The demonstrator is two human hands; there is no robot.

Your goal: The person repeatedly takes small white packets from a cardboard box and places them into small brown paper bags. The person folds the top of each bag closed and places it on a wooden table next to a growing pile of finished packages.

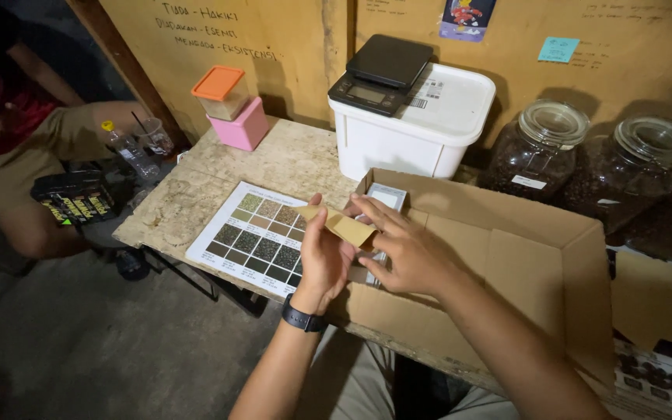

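My left hand point(322, 257), with a black watch on its wrist, and my right hand point(406, 249) together hold a small flat brown paper pouch point(341, 225) over the left edge of an open cardboard box point(538, 264). Both hands pinch the pouch, left from below, right from the side. Inside the box, behind my fingers, a pale flat packet point(387, 197) stands upright. A white chart with a grid of green, brown and dark squares point(254, 235) lies on the worn wooden table point(196, 194) just left of my left hand.
A white lidded tub point(421, 124) carries a black digital scale point(380, 74). Two glass jars of dark beans point(534, 152) point(635, 175) stand at right. A pink box with an orange-lidded container point(231, 105) sits at back left. Another person point(33, 148) crouches at left by a bottle point(130, 152).
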